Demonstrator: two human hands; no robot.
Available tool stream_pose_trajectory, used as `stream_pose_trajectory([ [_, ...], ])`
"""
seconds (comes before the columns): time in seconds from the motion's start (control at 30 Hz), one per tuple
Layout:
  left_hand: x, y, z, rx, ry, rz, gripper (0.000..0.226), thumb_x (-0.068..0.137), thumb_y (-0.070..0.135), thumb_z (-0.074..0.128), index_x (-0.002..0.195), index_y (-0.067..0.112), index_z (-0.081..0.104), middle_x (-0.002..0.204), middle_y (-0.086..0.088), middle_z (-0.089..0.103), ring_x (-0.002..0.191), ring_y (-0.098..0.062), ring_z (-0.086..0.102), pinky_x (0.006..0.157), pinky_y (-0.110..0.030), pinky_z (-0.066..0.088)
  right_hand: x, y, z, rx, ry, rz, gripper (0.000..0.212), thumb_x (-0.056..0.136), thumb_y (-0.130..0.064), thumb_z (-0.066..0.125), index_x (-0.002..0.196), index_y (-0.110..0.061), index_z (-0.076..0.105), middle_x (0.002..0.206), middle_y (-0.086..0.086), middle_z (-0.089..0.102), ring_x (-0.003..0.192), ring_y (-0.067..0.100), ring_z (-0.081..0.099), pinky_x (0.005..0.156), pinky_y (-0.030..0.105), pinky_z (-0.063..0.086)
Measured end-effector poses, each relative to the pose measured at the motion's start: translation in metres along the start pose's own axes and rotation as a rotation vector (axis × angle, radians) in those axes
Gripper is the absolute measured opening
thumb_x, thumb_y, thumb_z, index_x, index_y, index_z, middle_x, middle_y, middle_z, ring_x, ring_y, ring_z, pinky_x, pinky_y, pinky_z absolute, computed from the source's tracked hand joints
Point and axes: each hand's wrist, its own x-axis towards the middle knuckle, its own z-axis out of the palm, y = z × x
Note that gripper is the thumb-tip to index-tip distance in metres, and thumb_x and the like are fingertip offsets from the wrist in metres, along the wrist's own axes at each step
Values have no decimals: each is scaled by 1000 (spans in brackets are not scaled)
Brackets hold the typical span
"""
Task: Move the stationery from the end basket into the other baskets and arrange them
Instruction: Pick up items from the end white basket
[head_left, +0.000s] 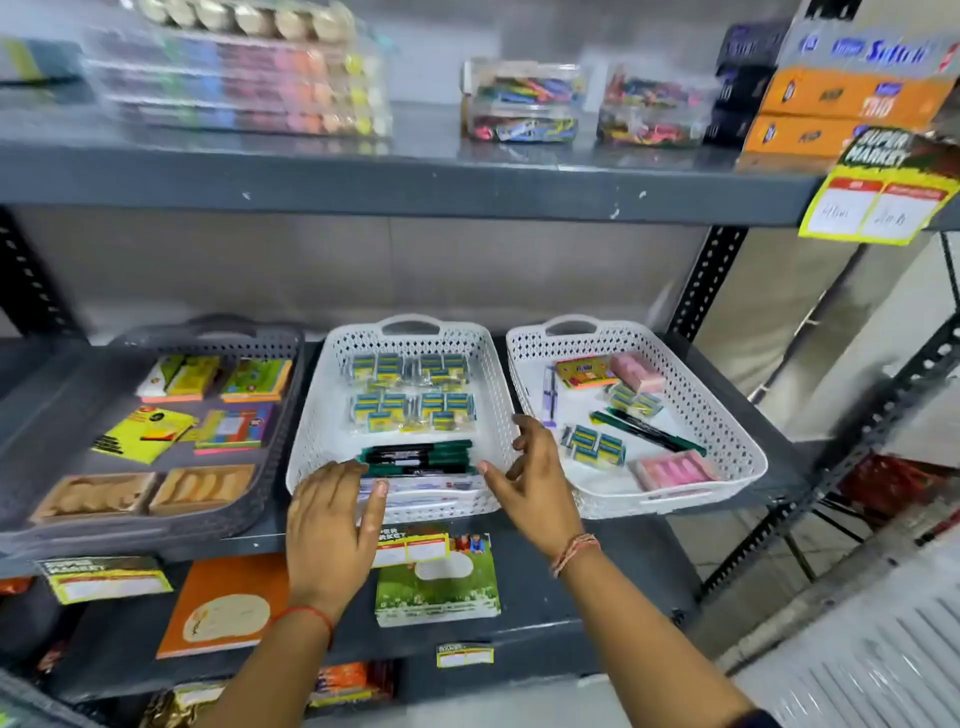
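Both hands (332, 525) (535, 483) (fingers spread, empty) flank the middle basket (332, 447).

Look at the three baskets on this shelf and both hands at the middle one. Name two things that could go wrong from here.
1. The left hand rests on the middle white basket's front rim, which sits at the shelf edge; a pull could tip it off.
2. The green markers lie stacked loose near that rim and might roll out of line if the right hand nudges them.
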Motion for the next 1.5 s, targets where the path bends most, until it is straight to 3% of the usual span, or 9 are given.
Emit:
stream_pose_trajectory([
  [0.13,-5,-6,17,90,102,21,81,92,58,11,103,-1,67,112,-20,67,114,-39,53,105,-50,30,-2,3,6,-73,-28,-60,48,86,-16,65,129,-5,45,113,18,50,86,19,51,76,7,34],
  [0.3,-5,-10,22,103,224,53,73,95,51,17,101,-1,68,106,-21,69,109,-42,56,102,-47,29,27,20,-31,-345,142,-181,30,80,-1,62,108,-7,68,124,20,59,108,37,54,93,39,46],
  [0.47,-4,-3,21,88,249,51,69,96,45,19,100,-3,68,109,-23,67,108,-44,56,99,-52,33,79,66,-70,-819,-475,180,56,93,-15,47,146,-12,29,157,16,20,143,31,24,116,38,30],
  [0.57,1,2,21,71,268,12,54,91,35,31,100,-3,68,113,-24,66,107,-44,56,97,-54,37,87,78,-66,-888,-621,281,58,95,-15,42,148,-16,20,156,20,12,143,37,20,114,45,29],
  [0.73,5,-1,18,105,301,-8,48,89,29,34,101,-2,69,118,-25,63,114,-44,54,93,-51,40,88,80,-62,-900,-580,253,53,88,-11,50,138,-18,33,133,20,50,122,39,48,99,45,44],
  [0.9,16,-16,11,154,310,-7,52,91,34,32,102,-2,68,119,-23,63,122,-41,48,101,-49,32,93,64,-64,-971,-353,242,47,76,-26,66,119,-13,53,117,14,64,115,33,53,97,39,42],
  [1.1,20,-33,6,201,262,45,64,96,40,22,102,-4,68,113,-21,67,116,-42,53,94,-49,39,124,-4,-47,-721,54,-21,44,65,-28,74,107,-15,68,106,16,71,105,36,58,87,38,48],
  [1.3,22,-35,15,195,264,18,62,95,38,21,103,-1,69,115,-18,67,117,-41,53,95,-51,42,172,-51,51,-355,-477,-189,53,69,-13,80,118,-5,63,120,14,67,108,27,62,94,30,48],
  [1.5,20,-39,20,199,290,79,61,96,37,21,105,1,69,119,-16,65,120,-37,51,96,-44,37,178,-37,120,-333,-647,-140,50,74,-7,75,121,-4,59,128,14,59,118,27,55,101,28,43],
])
